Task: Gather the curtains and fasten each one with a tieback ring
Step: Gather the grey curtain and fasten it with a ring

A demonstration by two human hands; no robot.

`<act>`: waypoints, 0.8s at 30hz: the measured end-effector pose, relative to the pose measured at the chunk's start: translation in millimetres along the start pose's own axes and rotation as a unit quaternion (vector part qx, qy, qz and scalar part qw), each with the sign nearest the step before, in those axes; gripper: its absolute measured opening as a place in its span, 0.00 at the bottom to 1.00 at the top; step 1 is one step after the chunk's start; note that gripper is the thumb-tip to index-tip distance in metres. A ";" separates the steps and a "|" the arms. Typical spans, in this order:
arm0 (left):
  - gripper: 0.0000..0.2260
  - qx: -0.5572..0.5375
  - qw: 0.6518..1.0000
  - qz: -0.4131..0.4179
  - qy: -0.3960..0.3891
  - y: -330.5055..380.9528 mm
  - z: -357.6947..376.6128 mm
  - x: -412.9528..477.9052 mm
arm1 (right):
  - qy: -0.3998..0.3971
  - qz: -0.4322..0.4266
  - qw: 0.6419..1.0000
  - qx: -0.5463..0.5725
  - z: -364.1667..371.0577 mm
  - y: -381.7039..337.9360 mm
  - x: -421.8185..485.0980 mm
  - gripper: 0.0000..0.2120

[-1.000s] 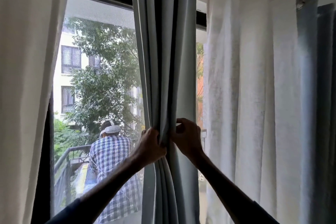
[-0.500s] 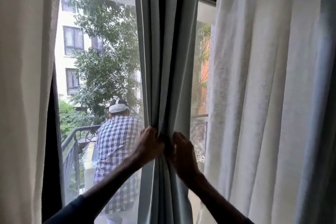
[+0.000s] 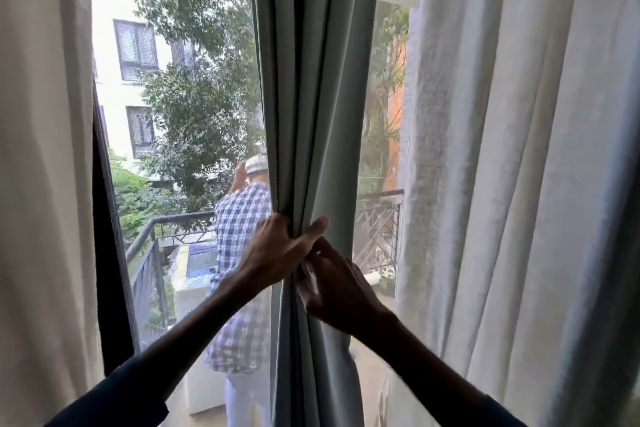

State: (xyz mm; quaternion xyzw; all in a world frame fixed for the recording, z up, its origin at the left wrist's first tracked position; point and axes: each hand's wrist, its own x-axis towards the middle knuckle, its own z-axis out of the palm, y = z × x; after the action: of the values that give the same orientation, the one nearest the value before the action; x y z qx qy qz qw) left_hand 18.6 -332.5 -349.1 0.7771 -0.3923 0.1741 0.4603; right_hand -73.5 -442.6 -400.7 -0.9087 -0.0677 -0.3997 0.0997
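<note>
A grey-blue curtain [image 3: 311, 87] hangs bunched in folds down the middle of the window. My left hand [image 3: 277, 255] grips the bunch from the left, its thumb stretched across the front of the folds. Just below and to the right, my right hand [image 3: 336, 284] has its fingers on the same folds, tips touching the fabric beside the left thumb. No tieback ring shows in view.
A cream curtain [image 3: 41, 184] hangs at the left and a white sheer curtain [image 3: 502, 166] at the right. Behind the glass a person in a checked shirt [image 3: 239, 225] stands on a balcony with a dark railing [image 3: 156, 236].
The view has tilted down and closer. My left hand has closed further round the bunch with its thumb across the front. My right hand has slid lower on the folds. The person outside raised an arm.
</note>
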 end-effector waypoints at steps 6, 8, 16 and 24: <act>0.15 0.090 0.996 -0.010 0.019 -18.8 4.2 3.6 | 0.074 0.112 0.979 0.154 -28.9 43.3 8.2 0.22; 0.18 0.092 0.996 0.016 0.012 -22.8 4.7 -2.1 | 0.110 0.198 0.966 0.129 -39.4 66.6 11.9 0.32; 0.22 0.090 0.994 0.054 0.024 -26.7 4.4 -17.0 | 0.121 0.243 0.930 0.246 -29.1 74.1 -10.5 0.10; 0.18 0.099 0.994 0.026 -0.035 -56.8 28.3 -52.6 | 0.125 0.190 0.962 0.153 27.0 37.1 -78.1 0.07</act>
State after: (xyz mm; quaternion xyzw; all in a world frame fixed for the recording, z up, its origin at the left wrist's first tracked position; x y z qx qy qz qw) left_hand 26.6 -317.7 -429.8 0.8137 -0.4097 0.1966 0.3626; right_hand -99.1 -475.7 -481.1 -0.8217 0.0588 -0.4682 0.3195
